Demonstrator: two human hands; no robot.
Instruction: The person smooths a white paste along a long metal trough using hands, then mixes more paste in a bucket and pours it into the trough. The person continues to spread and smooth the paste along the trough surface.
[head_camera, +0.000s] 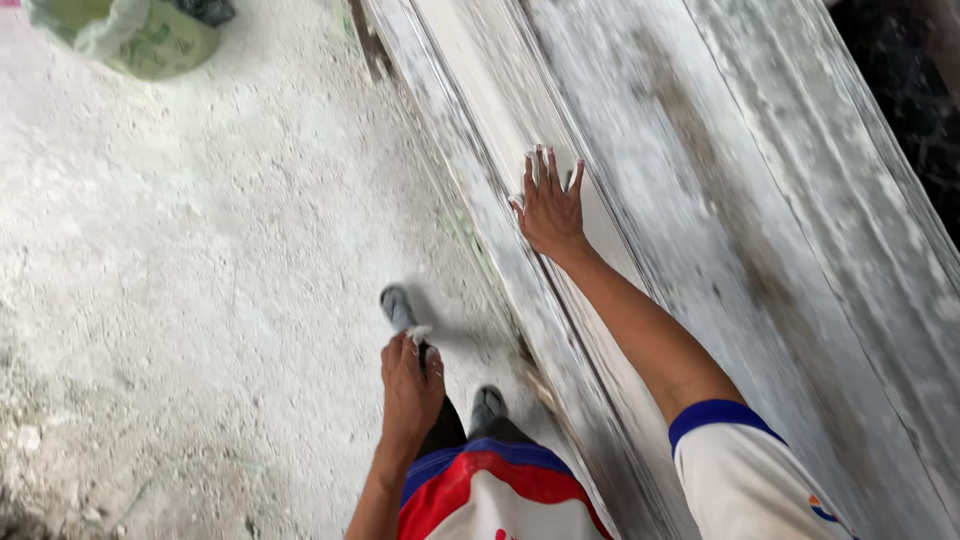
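Two bare hands show in the head view, and they are doing different things. The right hand (549, 208) lies flat on a long pale grey moulded slab (700, 200) that runs diagonally across the right side of the picture, with raised ribs and shallow channels along its length; the fingers are spread and open, pressing on a smooth white band between two ribs, gripping nothing. The left hand (410, 390) hangs low beside the person's hip, fingers curled around a small whitish object (419, 334) that pokes out above the knuckles (too blurred to tell whether it is a rag, a pad or a lump of filler). Below it are two grey shoes (398, 306) on the dusty, white-speckled concrete floor (180, 260), and a pale green plastic sack (140, 30) sits well apart at the top left.

Judging from the flat palm, the step in hand looks like feeling the slab's surface along its length. To do it well, the palm should stay flat and light, following one channel at a time so bumps and hollows register, and the feet should keep close beside the slab's edge rather than stretching the arm. The slab is coated in dust, so a slow, even stroke would likely tell more than a quick one.
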